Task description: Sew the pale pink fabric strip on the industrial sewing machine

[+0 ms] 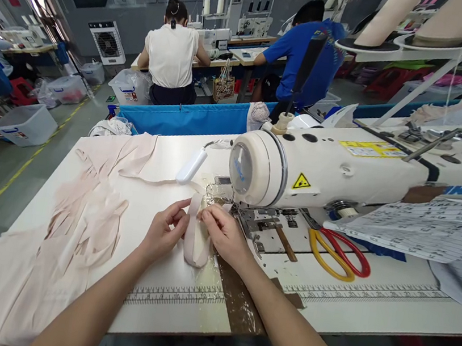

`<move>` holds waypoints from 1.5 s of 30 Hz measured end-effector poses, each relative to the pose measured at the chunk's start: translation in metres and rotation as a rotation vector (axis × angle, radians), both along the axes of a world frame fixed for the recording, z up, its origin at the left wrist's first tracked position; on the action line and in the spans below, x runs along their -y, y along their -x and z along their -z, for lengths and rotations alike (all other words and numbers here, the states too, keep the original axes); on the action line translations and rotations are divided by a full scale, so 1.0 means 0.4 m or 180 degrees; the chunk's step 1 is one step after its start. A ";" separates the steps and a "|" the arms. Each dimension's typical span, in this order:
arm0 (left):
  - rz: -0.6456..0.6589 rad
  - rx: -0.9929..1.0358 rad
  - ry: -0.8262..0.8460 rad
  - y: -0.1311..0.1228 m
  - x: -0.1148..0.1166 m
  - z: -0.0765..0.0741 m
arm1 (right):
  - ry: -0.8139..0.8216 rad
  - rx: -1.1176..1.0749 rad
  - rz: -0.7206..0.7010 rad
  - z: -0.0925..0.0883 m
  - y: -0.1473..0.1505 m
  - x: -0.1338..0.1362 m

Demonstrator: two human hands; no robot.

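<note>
Pale-pink fabric strip [191,236], looped, over white counter [141,203], near sewing m/c [335,167]. L hand [165,229]: thumb/fingers gripping strip's L edge. R hand [224,235]: pinching strip, upper R side.

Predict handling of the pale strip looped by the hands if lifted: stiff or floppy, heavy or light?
Probably floppy: the pale strip curves round on itself at its lower end. Likely light, since it looks narrow and thin, with the fingertips of the right hand at its upper part. I'd expect sagging rather than rolling, given its cloth-like look.
</note>
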State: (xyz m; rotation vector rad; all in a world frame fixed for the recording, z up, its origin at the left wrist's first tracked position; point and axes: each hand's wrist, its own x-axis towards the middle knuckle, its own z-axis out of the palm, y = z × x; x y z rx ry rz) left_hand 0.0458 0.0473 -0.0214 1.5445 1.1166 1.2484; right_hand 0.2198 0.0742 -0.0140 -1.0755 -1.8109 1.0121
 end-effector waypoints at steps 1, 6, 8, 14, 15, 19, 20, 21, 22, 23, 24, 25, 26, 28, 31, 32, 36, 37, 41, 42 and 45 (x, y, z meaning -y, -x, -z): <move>-0.0031 -0.0072 -0.0056 -0.001 0.001 0.000 | -0.0079 0.0024 0.0106 0.001 0.000 0.001; -0.0108 -0.0240 -0.0264 -0.007 0.008 -0.013 | -0.0212 0.0103 0.0198 -0.008 -0.003 0.009; -0.0091 -0.0217 -0.0242 -0.008 0.010 -0.016 | -0.0210 0.0148 0.0150 -0.013 0.000 0.013; -0.0010 -0.0023 0.0060 -0.012 0.011 -0.010 | -0.0376 0.0215 0.0006 -0.018 0.005 0.015; 0.0002 0.0040 0.0110 -0.011 0.010 -0.009 | -0.0375 0.0206 0.0058 -0.019 0.002 0.013; 0.0007 0.0094 0.0112 -0.011 0.008 -0.008 | -0.0215 0.0127 0.0249 -0.024 -0.010 0.009; 0.0003 0.0049 0.0056 -0.011 0.008 -0.008 | -0.0171 0.0112 0.0190 -0.026 -0.010 0.009; 0.0009 -0.0005 -0.0005 -0.012 0.009 -0.007 | -0.0143 0.0102 0.0114 -0.027 -0.009 0.010; 0.0021 -0.0059 -0.0059 -0.013 0.010 -0.007 | -0.0138 0.0097 0.0053 -0.028 -0.007 0.011; 0.0032 -0.0107 -0.0093 -0.014 0.011 -0.006 | -0.0148 0.0095 0.0020 -0.028 -0.005 0.013; 0.0043 -0.0143 -0.0096 -0.014 0.012 -0.006 | -0.0164 0.0095 0.0011 -0.027 -0.003 0.014; 0.0046 -0.0155 -0.0064 -0.015 0.012 -0.006 | -0.0181 0.0100 0.0010 -0.026 -0.002 0.015; 0.0044 -0.0139 -0.0006 -0.015 0.012 -0.006 | -0.0190 0.0106 0.0003 -0.023 -0.002 0.015; 0.0015 -0.0041 0.0143 -0.014 0.009 -0.008 | -0.0174 0.0111 -0.0021 -0.019 -0.004 0.014; -0.0081 0.0134 0.0317 -0.011 0.005 -0.010 | -0.0108 0.0089 -0.0045 -0.015 -0.010 0.011; -0.0101 0.0171 0.0351 -0.010 0.004 -0.011 | -0.0087 0.0077 -0.0059 -0.016 -0.011 0.010; 0.0001 0.0250 0.0410 -0.009 0.006 -0.013 | -0.0136 0.0052 -0.0097 -0.021 -0.007 0.010; 0.0067 0.0264 0.0435 -0.010 0.007 -0.013 | -0.0184 0.0059 -0.0084 -0.023 -0.006 0.010; 0.0268 0.0304 0.0573 -0.013 0.005 -0.015 | -0.0364 0.0108 -0.0211 -0.026 -0.002 0.013; 0.0280 0.0309 0.0588 -0.014 0.004 -0.015 | -0.0387 0.0116 -0.0289 -0.026 -0.001 0.014; 0.0218 0.0290 0.0567 -0.011 0.001 -0.016 | -0.0392 0.0137 -0.0359 -0.028 0.000 0.017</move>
